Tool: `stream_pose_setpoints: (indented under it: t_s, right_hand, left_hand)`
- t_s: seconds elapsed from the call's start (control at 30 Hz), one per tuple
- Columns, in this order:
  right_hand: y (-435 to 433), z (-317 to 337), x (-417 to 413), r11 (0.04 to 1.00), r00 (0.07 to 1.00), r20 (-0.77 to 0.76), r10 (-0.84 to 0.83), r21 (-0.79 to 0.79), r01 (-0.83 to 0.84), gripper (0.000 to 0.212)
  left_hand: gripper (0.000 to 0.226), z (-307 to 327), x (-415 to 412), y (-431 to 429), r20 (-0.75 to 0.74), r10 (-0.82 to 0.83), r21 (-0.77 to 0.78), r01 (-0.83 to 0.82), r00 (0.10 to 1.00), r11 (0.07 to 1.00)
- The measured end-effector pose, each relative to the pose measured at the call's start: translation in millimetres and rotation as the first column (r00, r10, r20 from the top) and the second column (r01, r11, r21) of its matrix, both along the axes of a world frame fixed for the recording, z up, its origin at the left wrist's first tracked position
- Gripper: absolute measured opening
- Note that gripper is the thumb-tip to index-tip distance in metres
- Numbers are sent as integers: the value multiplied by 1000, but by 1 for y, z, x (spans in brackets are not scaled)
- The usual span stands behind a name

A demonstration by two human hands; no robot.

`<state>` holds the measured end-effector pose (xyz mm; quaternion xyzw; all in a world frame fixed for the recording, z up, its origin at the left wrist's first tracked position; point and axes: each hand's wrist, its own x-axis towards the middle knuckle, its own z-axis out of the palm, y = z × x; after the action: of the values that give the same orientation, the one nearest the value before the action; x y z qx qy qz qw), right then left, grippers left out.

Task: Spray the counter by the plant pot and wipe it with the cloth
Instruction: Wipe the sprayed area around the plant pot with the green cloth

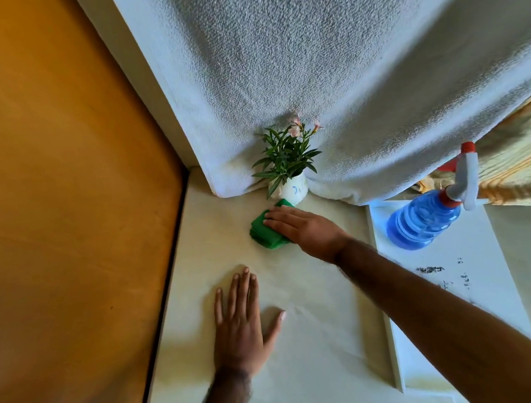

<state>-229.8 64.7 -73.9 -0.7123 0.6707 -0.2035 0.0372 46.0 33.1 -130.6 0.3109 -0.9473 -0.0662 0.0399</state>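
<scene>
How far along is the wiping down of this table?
Done: the cream tabletop near the left hand shows no marks. In hand: the right hand presses the green cloth flat beside the flower vase. Left: dark smudges on the white board by the spray bottle.

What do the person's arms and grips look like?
Both are bare. The left arm and right arm have no sleeves in view. The left grip and right grip show no gloves or rings. No watch. Nails are short.
</scene>
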Motion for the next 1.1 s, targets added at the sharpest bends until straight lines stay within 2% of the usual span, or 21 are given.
stream_pose_setpoints:
  t_s: [0.07,0.23,0.4,0.63,0.9,1.1]
  right_hand:
    - [0,4,1,997,999,-30,20,-76,-23,40]
    - [4,14,-21,981,995,-67,-75,-183,62,39]
    - [9,-1,-27,984,994,-54,-93,-158,83,48]
    - [29,-17,-17,989,989,16,-147,-31,148,51]
    - [16,19,-23,979,996,-40,-82,-191,73,42]
    - [19,12,-33,992,997,-13,-82,-97,81,47]
  left_hand:
    - [93,1,0,0,7,0,6,0,1000,1000]
    - [91,0,0,0,14,-3,24,3,1000,1000]
    - [92,0,-1,-1,41,-4,44,2,999,999]
    - [91,-1,-1,-2,30,-9,41,8,999,999]
    - [94,2,-1,-1,53,-12,39,10,999,999]
    - [94,2,-1,-1,71,-11,63,6,997,998]
